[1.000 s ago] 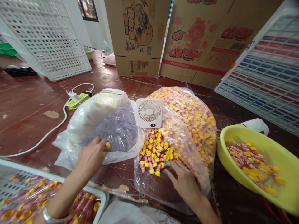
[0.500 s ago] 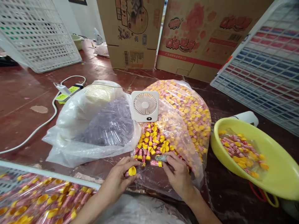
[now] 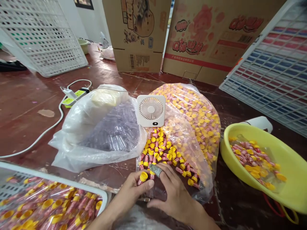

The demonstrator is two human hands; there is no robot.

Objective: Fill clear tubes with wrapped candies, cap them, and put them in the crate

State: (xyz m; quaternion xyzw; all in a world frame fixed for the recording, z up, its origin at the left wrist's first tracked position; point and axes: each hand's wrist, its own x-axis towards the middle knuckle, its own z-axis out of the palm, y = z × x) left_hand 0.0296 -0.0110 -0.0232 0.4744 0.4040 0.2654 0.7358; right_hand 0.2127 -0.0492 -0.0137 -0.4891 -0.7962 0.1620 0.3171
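My left hand [image 3: 133, 190] is closed around a small pink-and-red printed tube with a yellow cap [image 3: 143, 176], cap end up, between thumb and fingers. Close beside it, my right hand [image 3: 171, 188] has its thumb apart from its bent fingers. A grey-green wrap [image 3: 155, 170] covers its index finger. Just under that fingertip is another yellow-capped tube [image 3: 152, 175]; I cannot tell whether the finger touches it. Ahead of both hands lies a loose pile of such tubes [image 3: 155, 148], spilling from a large clear bag [image 3: 192, 111] full of them.
A white fan [image 3: 151, 110] stands behind the pile. To the left sits an open bag of clear empty tubes [image 3: 112, 131], with a power strip [image 3: 76, 97] beyond. A white crate [image 3: 104, 195] holds wrapped tubes. At right is a yellow basin [image 3: 230, 159]; cardboard boxes [image 3: 203, 60] stand behind.
My right hand has moved left and nearer to my left hand, which still holds the tube. The tube that lay under the right fingers no longer shows in its former place.
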